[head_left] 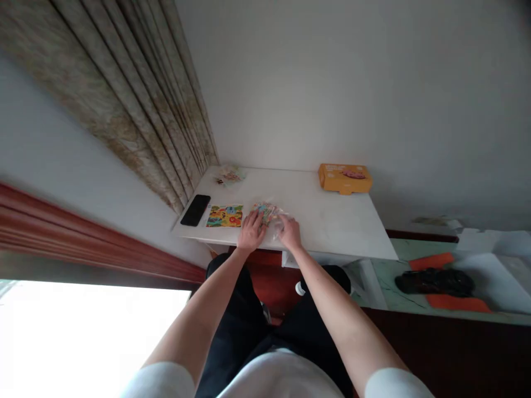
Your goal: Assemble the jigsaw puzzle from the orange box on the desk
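just then, the clear plastic bag of puzzle pieces (269,213) lay on the white tabletop (332,221) between both hands, its long side running crosswise; the left hand (251,232) and right hand (289,232) touched it, but whether the fingers (258,219) gripped it, i could not tell.

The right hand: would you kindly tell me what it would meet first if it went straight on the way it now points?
Most likely the clear plastic bag of colourful pieces, which the right hand seems to touch, though depth is hard to judge here.
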Demonstrator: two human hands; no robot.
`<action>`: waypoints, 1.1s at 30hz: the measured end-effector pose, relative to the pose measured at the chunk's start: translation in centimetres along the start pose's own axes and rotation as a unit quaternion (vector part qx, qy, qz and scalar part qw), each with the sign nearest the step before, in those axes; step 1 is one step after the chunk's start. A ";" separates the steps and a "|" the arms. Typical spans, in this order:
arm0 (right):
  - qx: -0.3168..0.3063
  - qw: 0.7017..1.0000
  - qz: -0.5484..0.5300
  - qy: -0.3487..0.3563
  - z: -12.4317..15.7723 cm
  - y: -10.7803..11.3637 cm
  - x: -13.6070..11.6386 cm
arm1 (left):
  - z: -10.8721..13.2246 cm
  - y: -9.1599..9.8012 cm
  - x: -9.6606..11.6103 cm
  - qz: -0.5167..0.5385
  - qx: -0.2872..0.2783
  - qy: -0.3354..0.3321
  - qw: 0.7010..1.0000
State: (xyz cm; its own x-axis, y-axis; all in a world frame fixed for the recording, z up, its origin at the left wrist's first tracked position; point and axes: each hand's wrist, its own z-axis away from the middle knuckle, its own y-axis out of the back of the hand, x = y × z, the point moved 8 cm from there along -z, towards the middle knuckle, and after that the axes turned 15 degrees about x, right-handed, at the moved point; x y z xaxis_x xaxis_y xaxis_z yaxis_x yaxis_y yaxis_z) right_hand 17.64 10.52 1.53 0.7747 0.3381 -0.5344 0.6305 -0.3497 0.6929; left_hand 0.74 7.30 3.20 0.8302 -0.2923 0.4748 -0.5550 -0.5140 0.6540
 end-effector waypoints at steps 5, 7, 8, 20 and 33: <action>0.055 0.996 -0.066 -0.009 -0.3 0.0 0.6 | 0.4 0.1 -0.2 -0.004 0.004 -0.002 1.000; 0.076 0.993 -0.089 -0.023 -0.6 0.1 0.8 | 0.2 0.3 -0.1 -0.004 0.011 -0.007 1.000; 0.087 0.991 -0.099 -0.031 -0.8 0.3 0.9 | 0.1 0.4 0.0 -0.004 0.014 -0.010 1.000; 0.171 0.976 -0.047 -0.130 -1.1 1.8 2.7 | 0.4 0.8 -0.1 -0.046 0.059 0.006 0.997; 0.014 0.997 -0.081 0.012 -0.8 0.4 -1.9 | 0.2 0.4 -1.0 0.063 0.058 0.051 0.995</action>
State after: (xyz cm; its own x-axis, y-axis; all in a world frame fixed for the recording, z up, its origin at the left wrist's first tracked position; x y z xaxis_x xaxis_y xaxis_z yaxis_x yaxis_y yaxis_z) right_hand 16.35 10.47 3.20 0.6610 0.4128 -0.6267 0.7491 -0.3127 0.5841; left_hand -0.26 7.25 2.90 0.7415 -0.2793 0.6101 -0.6392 -0.5706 0.5155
